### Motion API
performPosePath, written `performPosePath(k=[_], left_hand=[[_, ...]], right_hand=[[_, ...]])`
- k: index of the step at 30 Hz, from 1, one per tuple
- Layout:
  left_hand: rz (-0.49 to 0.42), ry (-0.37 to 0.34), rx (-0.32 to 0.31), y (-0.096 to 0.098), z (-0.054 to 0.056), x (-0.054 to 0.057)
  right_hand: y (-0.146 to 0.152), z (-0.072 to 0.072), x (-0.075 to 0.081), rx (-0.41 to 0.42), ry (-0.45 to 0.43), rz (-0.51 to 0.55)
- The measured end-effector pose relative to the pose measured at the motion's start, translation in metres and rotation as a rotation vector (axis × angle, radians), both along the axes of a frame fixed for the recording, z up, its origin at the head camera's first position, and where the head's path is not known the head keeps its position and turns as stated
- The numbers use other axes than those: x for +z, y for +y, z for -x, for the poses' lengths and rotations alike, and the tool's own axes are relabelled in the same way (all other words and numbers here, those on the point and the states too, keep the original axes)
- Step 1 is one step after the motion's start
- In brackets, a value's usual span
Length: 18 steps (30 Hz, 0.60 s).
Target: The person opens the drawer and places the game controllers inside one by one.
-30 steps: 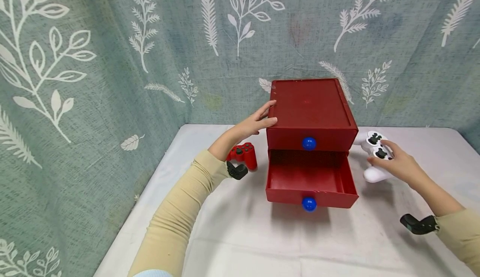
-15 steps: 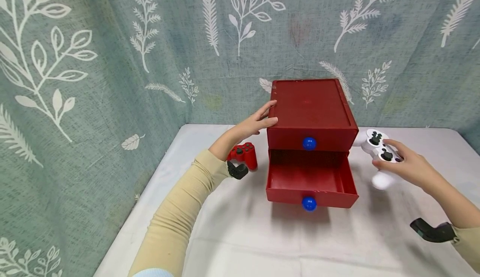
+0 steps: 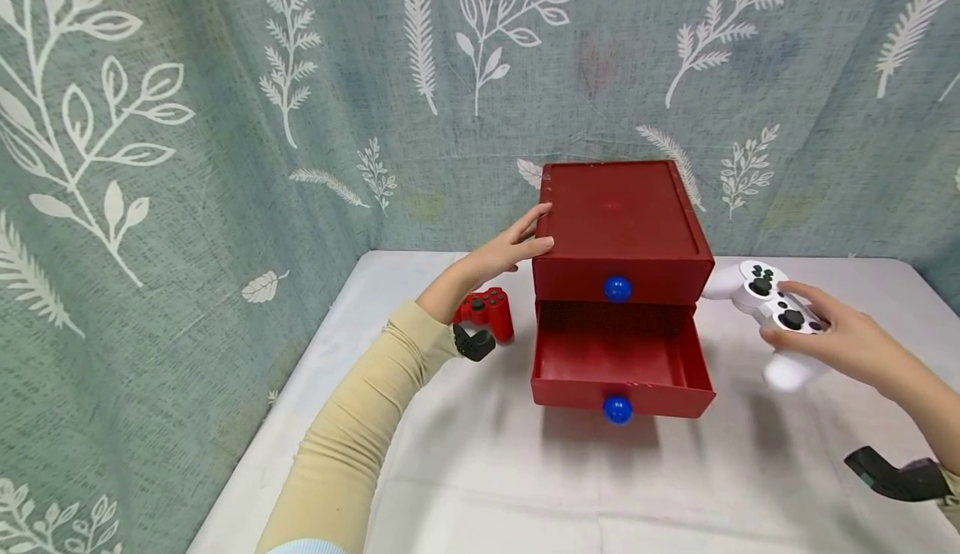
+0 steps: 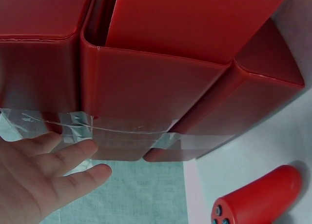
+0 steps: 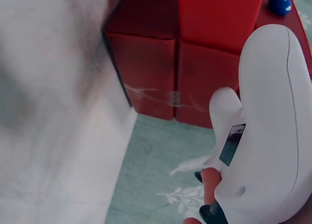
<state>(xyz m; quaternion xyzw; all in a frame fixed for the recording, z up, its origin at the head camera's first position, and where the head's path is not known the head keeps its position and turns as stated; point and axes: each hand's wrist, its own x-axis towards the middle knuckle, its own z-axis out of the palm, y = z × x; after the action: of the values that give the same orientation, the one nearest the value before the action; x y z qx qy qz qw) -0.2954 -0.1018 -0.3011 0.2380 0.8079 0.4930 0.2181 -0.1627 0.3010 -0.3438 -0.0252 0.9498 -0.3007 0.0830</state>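
Note:
A red drawer cabinet with blue round knobs stands on the table; its lower drawer is pulled out and bare inside. My left hand rests on the cabinet's left top edge, fingers spread; in the left wrist view the fingers look straight beside the cabinet's taped side. Right of the cabinet, my right hand grips a white game controller above the table. The right wrist view has the white controller close up, hiding most of that hand.
A red game controller lies on the white-covered table, left of the cabinet and partly behind the left forearm. A green leaf-patterned curtain hangs behind and along the left side.
My right hand has lifted the white controller off the table and drawn it rightward and toward me. My left hand stays on the cabinet; the drawer has not moved.

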Motion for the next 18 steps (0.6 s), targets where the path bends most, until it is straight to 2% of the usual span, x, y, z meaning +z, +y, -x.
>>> performPosePath(k=[10, 18], left_hand=[[-0.008, -0.005, -0.002, -0.001, 0.001, -0.001], [-0.01, -0.006, -0.006, 0.0, 0.001, -0.001]], right_hand=[[0.003, -0.01, 0.007, 0.003, 0.013, -0.02], [0.011, -0.021, 0.006, 0.056, 0.061, 0.004]])
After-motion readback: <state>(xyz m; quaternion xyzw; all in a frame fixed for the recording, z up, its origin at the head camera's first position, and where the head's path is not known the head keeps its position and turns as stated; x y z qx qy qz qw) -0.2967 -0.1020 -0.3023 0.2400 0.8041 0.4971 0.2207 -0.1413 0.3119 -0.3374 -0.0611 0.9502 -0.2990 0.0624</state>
